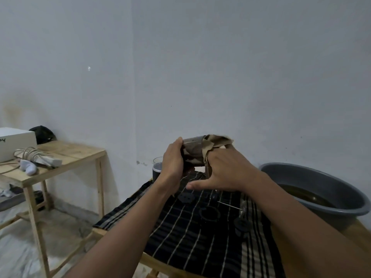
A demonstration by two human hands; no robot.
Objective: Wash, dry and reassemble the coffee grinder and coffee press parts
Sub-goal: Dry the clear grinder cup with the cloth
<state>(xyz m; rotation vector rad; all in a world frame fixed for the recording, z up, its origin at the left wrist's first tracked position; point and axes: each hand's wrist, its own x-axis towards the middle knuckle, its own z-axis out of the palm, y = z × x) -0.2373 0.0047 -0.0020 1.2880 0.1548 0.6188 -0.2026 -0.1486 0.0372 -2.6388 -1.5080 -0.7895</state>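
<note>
You are holding the metal tube (pixel 191 146) of the grinder up in the air, over the far side of the surface (pixel 359 231). Your left hand (pixel 172 163) is gripping it around its left end, so it is not turning or slipping. Your right hand (pixel 226 169) is holding the brown cloth (pixel 216 140) against the tube's right end, with its fingers tucked in the cloth and its thumb sticking out free. It looks like you are drying the tube, and lifting it is letting the cloth get all around it.

The small black parts are lying below on the striped cloth (pixel 180 247): a round piece (pixel 186 197), a ring (pixel 208 213), a cap (pixel 242 225) and a thin rod (pixel 228 205). They are lying apart, probably so they can dry and be easy to find. The grey basin (pixel 301 173) with brownish water is sitting on the right, near enough for washing. A glass (pixel 157 167) is standing at the far left edge, partly hidden behind your left hand.
</note>
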